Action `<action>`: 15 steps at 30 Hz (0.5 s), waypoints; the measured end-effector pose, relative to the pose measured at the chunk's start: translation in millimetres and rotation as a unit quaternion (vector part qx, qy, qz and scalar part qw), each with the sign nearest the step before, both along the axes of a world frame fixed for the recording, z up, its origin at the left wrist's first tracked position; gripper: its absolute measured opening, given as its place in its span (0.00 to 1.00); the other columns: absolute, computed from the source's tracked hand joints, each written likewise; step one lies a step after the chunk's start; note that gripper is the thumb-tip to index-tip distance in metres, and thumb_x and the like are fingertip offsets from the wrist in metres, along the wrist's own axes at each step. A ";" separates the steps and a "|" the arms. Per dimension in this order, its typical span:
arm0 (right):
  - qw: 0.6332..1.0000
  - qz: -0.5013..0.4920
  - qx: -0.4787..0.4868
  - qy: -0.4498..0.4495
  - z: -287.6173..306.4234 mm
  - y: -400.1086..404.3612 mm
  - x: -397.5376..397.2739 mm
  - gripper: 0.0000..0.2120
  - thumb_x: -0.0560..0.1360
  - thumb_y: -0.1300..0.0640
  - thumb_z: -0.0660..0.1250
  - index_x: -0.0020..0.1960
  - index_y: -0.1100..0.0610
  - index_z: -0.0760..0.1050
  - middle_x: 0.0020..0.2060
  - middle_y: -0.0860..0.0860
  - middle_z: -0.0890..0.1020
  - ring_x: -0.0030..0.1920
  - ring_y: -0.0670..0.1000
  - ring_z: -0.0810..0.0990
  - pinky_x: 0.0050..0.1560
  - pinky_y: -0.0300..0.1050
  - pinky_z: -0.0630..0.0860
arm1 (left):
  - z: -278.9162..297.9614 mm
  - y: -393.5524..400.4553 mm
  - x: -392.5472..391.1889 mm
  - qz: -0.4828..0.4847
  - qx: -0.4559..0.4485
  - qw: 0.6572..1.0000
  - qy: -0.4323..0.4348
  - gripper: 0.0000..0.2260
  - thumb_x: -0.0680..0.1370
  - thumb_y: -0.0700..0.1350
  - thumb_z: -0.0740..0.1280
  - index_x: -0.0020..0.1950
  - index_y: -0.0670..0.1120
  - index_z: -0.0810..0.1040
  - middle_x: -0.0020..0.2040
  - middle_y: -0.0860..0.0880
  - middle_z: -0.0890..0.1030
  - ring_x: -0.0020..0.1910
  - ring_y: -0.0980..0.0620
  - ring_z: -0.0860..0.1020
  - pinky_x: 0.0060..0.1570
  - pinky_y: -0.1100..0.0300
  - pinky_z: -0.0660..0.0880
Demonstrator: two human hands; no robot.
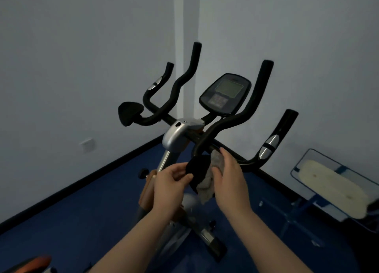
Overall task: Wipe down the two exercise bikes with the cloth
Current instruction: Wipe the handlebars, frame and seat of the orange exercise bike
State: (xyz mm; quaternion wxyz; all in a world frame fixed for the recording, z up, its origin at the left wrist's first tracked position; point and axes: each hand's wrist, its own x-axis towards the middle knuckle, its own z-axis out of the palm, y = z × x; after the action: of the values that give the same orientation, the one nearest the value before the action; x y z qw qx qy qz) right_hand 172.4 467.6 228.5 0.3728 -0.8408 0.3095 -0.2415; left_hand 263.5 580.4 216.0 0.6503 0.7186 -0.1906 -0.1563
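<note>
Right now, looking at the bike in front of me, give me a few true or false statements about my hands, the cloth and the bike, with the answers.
1. The right hand presses the cloth against the round black elbow pad. True.
2. The left hand hangs free, touching nothing. False: its fingers hold the pad's edge.
3. The console sits between the handlebars. True.
4. The cloth is bright red. False: it is greyish white.

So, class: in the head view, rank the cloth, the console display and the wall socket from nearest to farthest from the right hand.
1. Cloth, pressed under the right hand.
2. Console display, above it, between the handlebars.
3. Wall socket, far left, low on the wall.
</note>
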 end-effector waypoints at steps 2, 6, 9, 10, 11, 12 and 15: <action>0.999 -0.016 0.032 -0.035 -4.9 6.7 -12.6 0.19 0.80 0.52 0.62 0.68 0.41 0.61 0.60 0.43 0.74 0.53 0.37 0.75 0.43 0.28 0.74 | 0.4 2.4 3.1 -0.019 -0.004 1.000 0.008 0.15 0.74 0.33 0.71 0.51 0.53 0.81 0.42 0.56 0.85 0.42 0.63 0.82 0.41 0.71 0.77; 0.994 -0.075 0.049 -0.067 1.0 6.6 5.2 0.14 0.78 0.60 0.65 0.56 0.44 0.66 0.54 0.46 0.75 0.52 0.43 0.75 0.40 0.28 0.70 | -0.4 5.8 9.8 -0.047 -0.008 0.999 -0.011 0.13 0.74 0.35 0.72 0.51 0.52 0.81 0.41 0.57 0.84 0.40 0.67 0.81 0.36 0.75 0.74; 0.984 -0.135 0.052 -0.102 -2.4 23.5 11.5 0.14 0.78 0.62 0.65 0.57 0.45 0.69 0.56 0.44 0.72 0.57 0.46 0.74 0.46 0.27 0.70 | -5.8 7.1 15.6 -0.075 -0.024 0.997 -0.001 0.14 0.73 0.34 0.72 0.50 0.52 0.81 0.43 0.55 0.85 0.45 0.63 0.82 0.43 0.71 0.77; 0.979 -0.159 0.051 -0.120 -7.4 32.6 10.1 0.14 0.79 0.61 0.65 0.59 0.45 0.70 0.58 0.43 0.72 0.59 0.45 0.74 0.52 0.30 0.72 | -7.6 6.6 19.5 -0.085 -0.029 0.996 0.011 0.14 0.73 0.33 0.73 0.49 0.53 0.81 0.44 0.55 0.86 0.46 0.61 0.83 0.45 0.68 0.78; 0.971 -0.186 0.051 -0.139 -12.1 42.8 9.1 0.16 0.79 0.61 0.64 0.63 0.46 0.71 0.60 0.43 0.73 0.61 0.45 0.74 0.57 0.38 0.75 | -9.8 5.9 23.9 -0.095 -0.031 0.995 0.018 0.14 0.73 0.33 0.73 0.49 0.52 0.81 0.44 0.54 0.86 0.46 0.60 0.83 0.46 0.66 0.79; 0.962 -0.217 0.050 -0.159 -15.9 51.6 10.3 0.18 0.79 0.61 0.65 0.66 0.47 0.72 0.62 0.43 0.74 0.62 0.45 0.74 0.62 0.46 0.75 | -12.3 4.6 28.7 -0.104 -0.030 0.994 0.020 0.14 0.73 0.33 0.73 0.49 0.52 0.82 0.43 0.54 0.86 0.46 0.59 0.83 0.47 0.64 0.80; 0.927 -0.301 0.064 -0.212 -22.0 71.8 18.6 0.22 0.78 0.61 0.66 0.69 0.46 0.71 0.66 0.44 0.75 0.66 0.45 0.73 0.66 0.53 0.73 | -21.2 2.0 38.1 -0.125 -0.033 0.991 0.028 0.14 0.72 0.33 0.74 0.49 0.52 0.82 0.43 0.55 0.86 0.45 0.58 0.84 0.46 0.64 0.80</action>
State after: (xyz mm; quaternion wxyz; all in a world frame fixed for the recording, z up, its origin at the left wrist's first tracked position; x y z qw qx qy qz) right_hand 191.0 539.5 206.5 0.3922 -0.6113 0.4767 -0.4952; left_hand 301.6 582.5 194.8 0.6545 0.6622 -0.2654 -0.2503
